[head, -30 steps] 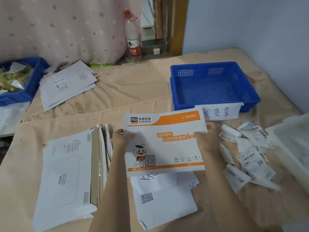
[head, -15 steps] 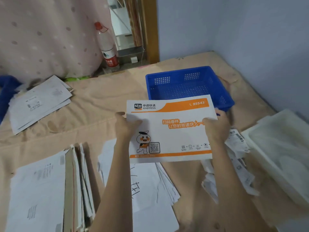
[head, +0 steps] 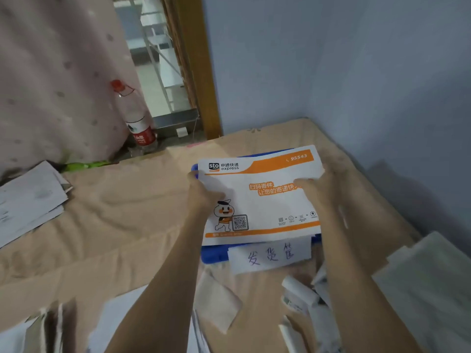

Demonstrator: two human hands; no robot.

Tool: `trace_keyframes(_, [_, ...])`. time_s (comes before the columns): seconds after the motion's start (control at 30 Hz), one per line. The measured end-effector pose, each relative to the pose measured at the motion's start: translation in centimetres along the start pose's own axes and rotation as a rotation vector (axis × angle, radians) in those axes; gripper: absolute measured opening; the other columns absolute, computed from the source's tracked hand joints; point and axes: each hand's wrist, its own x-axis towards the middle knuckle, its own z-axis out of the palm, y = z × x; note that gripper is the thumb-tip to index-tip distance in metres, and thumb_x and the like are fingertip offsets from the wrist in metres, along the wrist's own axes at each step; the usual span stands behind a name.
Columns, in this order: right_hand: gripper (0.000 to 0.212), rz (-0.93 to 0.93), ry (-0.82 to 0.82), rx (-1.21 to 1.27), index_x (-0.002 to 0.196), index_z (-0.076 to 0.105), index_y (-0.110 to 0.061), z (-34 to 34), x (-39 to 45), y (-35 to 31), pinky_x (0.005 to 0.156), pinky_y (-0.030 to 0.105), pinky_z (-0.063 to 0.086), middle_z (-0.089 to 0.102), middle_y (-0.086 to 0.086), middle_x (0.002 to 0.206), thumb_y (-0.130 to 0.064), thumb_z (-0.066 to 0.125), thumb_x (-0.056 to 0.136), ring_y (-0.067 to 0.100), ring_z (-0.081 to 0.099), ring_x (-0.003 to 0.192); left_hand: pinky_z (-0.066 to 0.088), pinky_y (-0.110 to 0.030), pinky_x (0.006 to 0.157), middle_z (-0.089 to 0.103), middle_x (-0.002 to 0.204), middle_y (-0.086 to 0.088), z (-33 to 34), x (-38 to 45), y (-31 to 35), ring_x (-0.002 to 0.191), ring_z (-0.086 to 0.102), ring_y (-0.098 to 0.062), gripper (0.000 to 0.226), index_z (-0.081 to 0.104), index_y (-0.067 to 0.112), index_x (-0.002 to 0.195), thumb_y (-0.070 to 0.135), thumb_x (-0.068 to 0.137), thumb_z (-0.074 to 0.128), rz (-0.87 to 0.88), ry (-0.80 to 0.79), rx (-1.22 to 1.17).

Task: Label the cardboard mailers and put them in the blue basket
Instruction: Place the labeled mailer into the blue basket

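Note:
A white and orange cardboard mailer (head: 265,205) with a cartoon figure and a QR code hangs flat over the blue basket (head: 214,254) and hides most of it. My left hand (head: 204,197) grips the mailer's left edge. My right hand (head: 321,189) grips its right edge, thumb on top. Only the basket's front wall and a bit of its far left corner show. A white paper sign (head: 270,256) with handwritten characters hangs on the basket's front.
Loose printed labels (head: 305,299) lie on the tan sheet below the basket. More white mailers lie at the left (head: 28,197) and at the bottom left (head: 51,327). A plastic bottle (head: 136,121) stands at the back. A pale tray (head: 428,284) sits at the right.
Both hands have carried the mailer forward, from in front of the basket to right above it. The camera has tilted up and turned towards the basket.

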Motion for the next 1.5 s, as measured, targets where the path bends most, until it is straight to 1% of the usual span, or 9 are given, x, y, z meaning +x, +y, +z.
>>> trace_keyframes(0.23, [0.093,-0.043,-0.078,-0.231,0.130,0.040,-0.019,1.7,1.0,-3.6,0.086,0.042,0.052,0.052,0.005,0.126,-0.040,0.084,0.051,0.026,0.054,0.112,0.054,-0.045,0.080,0.057,0.114,-0.004,3.8,6.0,-1.4,0.090,0.061,-0.026,0.081,0.027,0.016,0.135,0.006,0.071,0.077,-0.001,0.043,0.094])
trace_keyframes(0.53, [0.096,0.017,-0.114,-0.413,0.148,0.019,-0.013,5.3,1.8,0.9,0.104,0.052,0.039,0.037,0.015,0.140,-0.017,0.078,0.073,0.034,0.040,0.128,0.047,-0.039,0.076,0.052,0.123,-0.009,6.2,7.9,-5.6,0.106,0.057,-0.030,0.081,0.025,0.014,0.135,0.007,0.073,0.077,-0.114,0.004,0.291])
trace_keyframes(0.73, [0.075,0.015,-0.139,-0.517,0.143,0.029,-0.013,6.2,1.0,2.0,0.108,0.049,0.036,0.042,0.015,0.140,-0.023,0.071,0.082,0.034,0.040,0.130,0.040,-0.042,0.106,0.017,0.150,-0.018,7.7,7.7,-6.8,0.132,0.037,-0.034,0.086,0.017,0.009,0.145,0.010,0.079,0.073,-0.176,-0.078,0.505])
trace_keyframes(0.9, [0.055,-0.001,-0.203,-0.495,0.135,0.042,-0.009,5.5,-0.1,1.2,0.103,0.048,0.042,0.046,0.013,0.134,-0.026,0.063,0.086,0.032,0.047,0.122,0.025,-0.042,0.114,0.000,0.157,-0.016,7.3,5.8,-5.1,0.143,0.011,-0.033,0.074,0.017,0.008,0.147,0.023,0.089,0.060,-0.095,-0.183,0.698])
trace_keyframes(1.1, [0.028,0.029,-0.326,0.003,0.092,0.061,-0.006,3.2,-5.0,-3.1,0.070,0.030,0.049,0.064,0.011,0.090,-0.029,0.046,0.096,0.022,0.062,0.080,0.049,-0.037,0.089,0.065,0.112,-0.006,2.1,2.1,-2.5,0.100,0.063,-0.023,0.033,0.058,0.007,0.121,0.025,0.094,0.053,-0.028,-0.154,0.145])
trace_keyframes(1.17, [0.037,0.021,-0.371,0.142,0.098,0.060,0.009,2.5,-7.7,-4.2,0.082,0.038,0.051,0.067,0.018,0.092,-0.025,0.046,0.095,0.030,0.065,0.088,0.054,-0.036,0.083,0.069,0.092,-0.005,-0.8,-0.4,-2.6,0.085,0.067,-0.023,0.019,0.064,0.007,0.105,0.018,0.093,0.054,-0.031,-0.095,-0.044])
trace_keyframes(1.27, [0.024,0.010,-0.409,0.227,0.089,0.066,-0.009,2.5,-12.4,-4.7,0.098,0.044,0.047,0.068,0.001,0.092,-0.026,0.049,0.094,0.018,0.066,0.096,0.048,-0.019,0.061,0.070,0.088,-0.005,-4.8,-4.4,-4.0,0.079,0.067,-0.020,0.008,0.062,0.013,0.091,0.014,0.091,0.054,-0.006,0.011,-0.111])
trace_keyframes(1.33, [0.016,0.031,-0.429,0.267,0.085,0.063,-0.021,3.0,-15.7,-4.9,0.099,0.043,0.047,0.068,-0.004,0.094,-0.026,0.051,0.093,0.015,0.066,0.095,0.043,-0.009,0.052,0.070,0.092,-0.007,-7.0,-6.8,-5.6,0.074,0.065,-0.016,0.012,0.063,0.007,0.099,0.012,0.092,0.053,-0.007,0.060,-0.131])
trace_keyframes(1.5, [0.018,0.045,-0.521,0.286,0.076,0.065,-0.019,4.9,-23.4,-4.4,0.088,0.039,0.048,0.070,0.005,0.090,-0.021,0.054,0.090,0.023,0.066,0.095,0.040,-0.006,0.050,0.069,0.090,-0.009,-11.2,-12.1,-10.3,0.067,0.064,-0.012,0.015,0.063,0.003,0.102,0.005,0.090,0.055,-0.056,0.109,-0.187])
